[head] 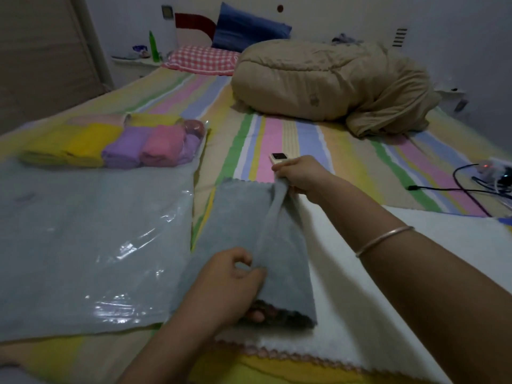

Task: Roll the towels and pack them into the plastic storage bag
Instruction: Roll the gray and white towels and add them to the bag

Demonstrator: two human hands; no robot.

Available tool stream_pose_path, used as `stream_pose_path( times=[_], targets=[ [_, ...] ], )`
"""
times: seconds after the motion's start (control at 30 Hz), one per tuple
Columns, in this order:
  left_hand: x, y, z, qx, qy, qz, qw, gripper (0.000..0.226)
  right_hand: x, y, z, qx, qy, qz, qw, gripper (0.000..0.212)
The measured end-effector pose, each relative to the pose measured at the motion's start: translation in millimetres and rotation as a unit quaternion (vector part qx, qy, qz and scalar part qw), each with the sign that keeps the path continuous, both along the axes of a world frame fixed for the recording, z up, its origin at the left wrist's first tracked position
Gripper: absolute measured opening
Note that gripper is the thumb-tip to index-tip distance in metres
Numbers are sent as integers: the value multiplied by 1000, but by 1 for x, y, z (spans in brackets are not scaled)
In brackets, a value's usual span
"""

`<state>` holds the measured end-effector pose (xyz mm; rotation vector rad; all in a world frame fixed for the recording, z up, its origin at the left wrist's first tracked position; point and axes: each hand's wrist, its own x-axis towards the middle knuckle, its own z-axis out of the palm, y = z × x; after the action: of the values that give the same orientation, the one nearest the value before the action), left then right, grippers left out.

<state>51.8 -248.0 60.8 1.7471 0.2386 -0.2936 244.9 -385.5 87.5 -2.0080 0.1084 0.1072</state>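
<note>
A grey towel (pixel 235 225), folded lengthwise, lies on the striped bed in front of me. My left hand (pixel 230 284) pinches its near edge, and my right hand (pixel 302 176) grips its far end. Under it lies a white towel (pixel 360 314), on top of a yellow one (pixel 277 375). The clear plastic storage bag (pixel 91 245) is spread flat to the left. Inside its far end sit rolled towels: yellow (pixel 83 142), purple (pixel 124 148) and pink (pixel 163 145).
A small white device (pixel 278 157) lies on the bed just beyond my right hand. A bundled tan duvet (pixel 318 87) and pillows fill the far end. Black cables (pixel 476 184) lie at the right edge. A nightstand with a green bottle (pixel 153 45) stands at the back left.
</note>
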Motion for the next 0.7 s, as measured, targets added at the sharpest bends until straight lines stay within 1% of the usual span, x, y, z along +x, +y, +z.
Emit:
stream_pose_path(
  times=[0.03,0.1,0.17,0.27,0.3,0.33,0.43,0.47,0.5,0.57,0.63,0.7],
  targets=[
    [-3,11,-2,-14,8,17,1000,8,3,15,-2,-12,-1,9,1000,26],
    [-8,31,-6,3,-8,42,999,8,12,43,-11,-38,8,34,999,32],
    [-11,46,-11,33,-37,60,997,7,16,69,-22,-66,26,57,996,28],
    [-13,63,-20,129,-78,72,986,3,23,97,-39,-141,5,42,989,32],
    [-12,67,-24,160,-89,72,980,4,21,103,-42,-154,3,43,987,34],
    [-12,71,-27,184,-96,72,976,6,19,107,-44,-157,-4,48,986,36],
    [-12,77,-32,221,-107,79,966,14,6,106,-44,-103,-30,64,992,41],
    [-12,79,-32,229,-110,83,964,16,0,102,-43,-115,-60,79,988,42],
    [-11,80,-33,237,-116,85,961,18,-8,97,-42,-163,-100,100,976,42],
    [-11,82,-33,260,-132,81,953,21,-30,83,-47,-280,-169,148,933,46],
    [-10,84,-32,282,-138,73,946,24,-62,68,-57,-372,-187,219,882,60],
    [-10,88,-33,300,-132,65,943,27,-98,53,-69,-446,-176,287,829,79]
  ],
)
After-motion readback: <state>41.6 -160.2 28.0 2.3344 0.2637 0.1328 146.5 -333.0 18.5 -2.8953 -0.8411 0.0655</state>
